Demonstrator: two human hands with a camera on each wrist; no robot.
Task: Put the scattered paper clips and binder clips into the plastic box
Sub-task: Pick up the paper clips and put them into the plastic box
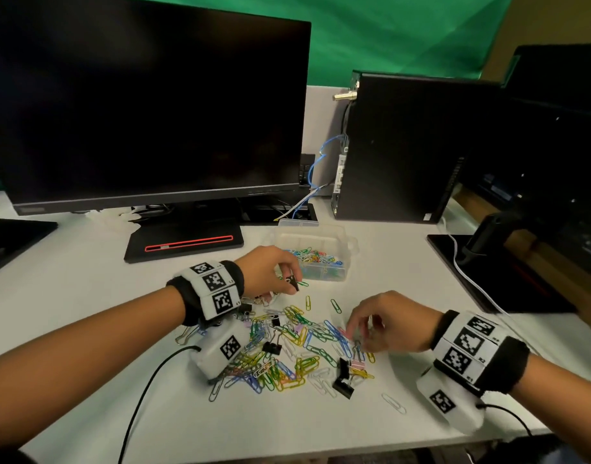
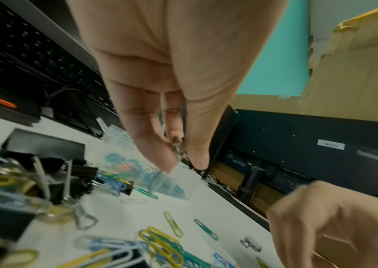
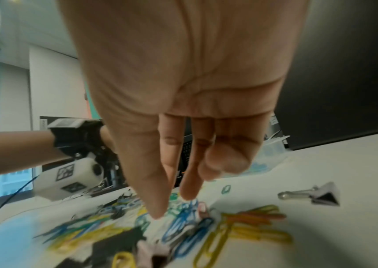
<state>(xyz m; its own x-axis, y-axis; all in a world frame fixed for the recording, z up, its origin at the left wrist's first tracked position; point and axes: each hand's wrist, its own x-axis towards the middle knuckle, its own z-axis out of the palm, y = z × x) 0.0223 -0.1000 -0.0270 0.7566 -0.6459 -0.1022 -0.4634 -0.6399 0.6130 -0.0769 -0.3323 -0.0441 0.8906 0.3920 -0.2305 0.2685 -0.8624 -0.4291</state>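
Nearest to the camera, on the white desk (image 1: 86, 313), a single white paper clip (image 1: 393, 403) lies apart from the others, close to the right wrist. Just behind it a black binder clip (image 1: 342, 380) rests at the near edge of the pile of paper clips (image 1: 287, 349), which are blue, yellow, green, white and pink and spread between both arms. The right hand (image 1: 392, 324) is lowered over the right side of this pile; its fingertips (image 3: 158, 212) point down and touch the clips, but I cannot tell if they already hold one, because the wrist view is blurred. Both wrists carry black bands with white square code markers; small letters stand beside the markers but are too small to read.

A little farther, the left hand (image 1: 275, 271) pinches a small black binder clip (image 1: 292, 282) between thumb and fingers, just beside the near corner of the plastic box (image 1: 349, 244). This clear box stands open, and many coloured clips are already inside it.

Behind the box are a dark monitor (image 1: 146, 105) on a base with a red line and a black computer tower (image 1: 407, 149). No brand name is readable on them.
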